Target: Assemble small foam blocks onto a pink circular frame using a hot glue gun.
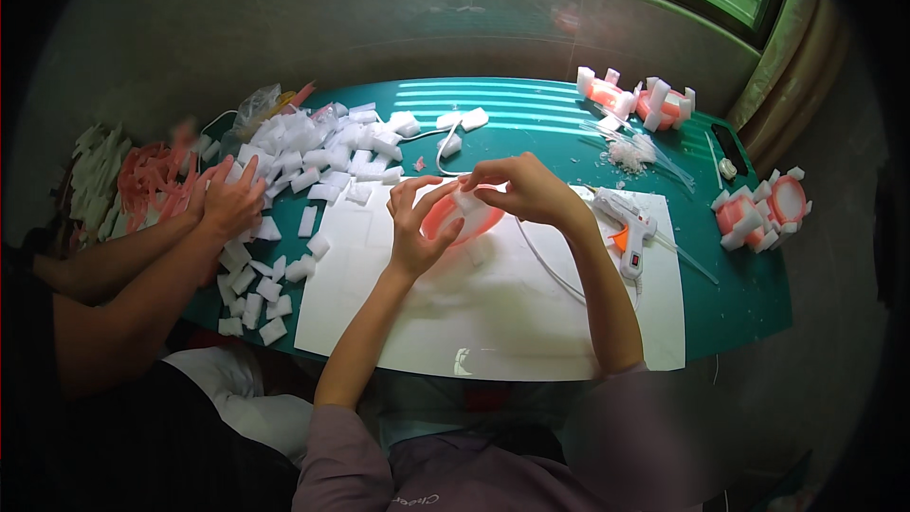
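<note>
My left hand (420, 232) curls around the near left side of a pink foam ring (481, 219), held over a white sheet (379, 322). At the ring's far edge, my right hand (519, 188) pinches a small white foam block (465, 200) against it. The fingers of both hands partly cover the ring and block. To the right of my hands, a white glue gun (633, 232) with an orange trigger lies on the sheet, its cord looping toward the ring.
White foam blocks (313, 137) are heaped at left, where a co-worker's hands (232, 197) reach in beside pink foam strips (156, 180). Pink rings with white blocks (664, 104) stand at the right edge. Clear glue sticks (668, 163) and a phone (729, 147) lie on the green table (540, 152).
</note>
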Motion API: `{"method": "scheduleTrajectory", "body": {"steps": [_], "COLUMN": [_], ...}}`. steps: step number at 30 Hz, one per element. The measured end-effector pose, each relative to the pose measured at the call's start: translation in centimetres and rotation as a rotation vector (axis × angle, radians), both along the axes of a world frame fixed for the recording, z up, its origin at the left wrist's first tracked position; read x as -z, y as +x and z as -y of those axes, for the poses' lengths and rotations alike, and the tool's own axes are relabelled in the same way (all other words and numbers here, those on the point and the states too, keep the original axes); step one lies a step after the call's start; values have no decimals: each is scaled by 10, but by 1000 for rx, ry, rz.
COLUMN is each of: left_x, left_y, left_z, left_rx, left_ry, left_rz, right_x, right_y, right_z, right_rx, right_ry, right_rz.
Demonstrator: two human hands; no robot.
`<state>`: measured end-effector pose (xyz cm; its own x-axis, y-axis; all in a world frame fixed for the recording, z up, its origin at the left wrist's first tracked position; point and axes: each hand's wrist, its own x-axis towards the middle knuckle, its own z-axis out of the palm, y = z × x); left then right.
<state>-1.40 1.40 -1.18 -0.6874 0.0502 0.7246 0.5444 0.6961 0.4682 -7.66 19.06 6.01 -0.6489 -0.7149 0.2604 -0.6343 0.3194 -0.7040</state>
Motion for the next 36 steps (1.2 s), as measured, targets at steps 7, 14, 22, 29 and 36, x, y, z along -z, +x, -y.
{"method": "scheduleTrajectory", "body": {"steps": [7,14,22,29,36], "left_x": [12,26,7,-3,-4], "left_y": [-7,-15,-19,-26,-29], "left_z": [-1,0,-14,-19,-20], "left_rx": [22,144,150,146,143], "left_ry": [15,116,189,294,281], "left_rz": [-49,-75,7,68,84], "right_x": [-3,3,6,7,1], "right_y": [1,2,-7,-12,-13], "right_z": [-2,2,-8,-10,-14], "right_rx": [43,29,36,34,43], "right_ry": [-35,24,23,8,40], "right_rz": [73,-12,12,4,51]}}
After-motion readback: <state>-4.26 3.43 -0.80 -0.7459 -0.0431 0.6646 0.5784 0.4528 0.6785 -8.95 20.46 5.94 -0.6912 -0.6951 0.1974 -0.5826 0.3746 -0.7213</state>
